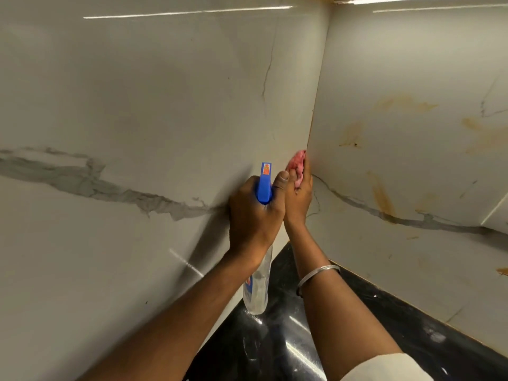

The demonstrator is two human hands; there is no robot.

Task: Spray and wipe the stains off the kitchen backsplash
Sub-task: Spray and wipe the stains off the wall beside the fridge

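My left hand grips the neck of a clear spray bottle with a blue trigger head, held upright close to the left backsplash wall. Beside it, my right hand holds a pink cloth and presses it into the corner where the two marble-look walls meet. Orange-brown stains streak the right wall, with more stain patches higher up.
A glossy black countertop runs below both walls, with white specks on it. A silver bangle sits on my right wrist. A light strip glows at the top right under a cabinet.
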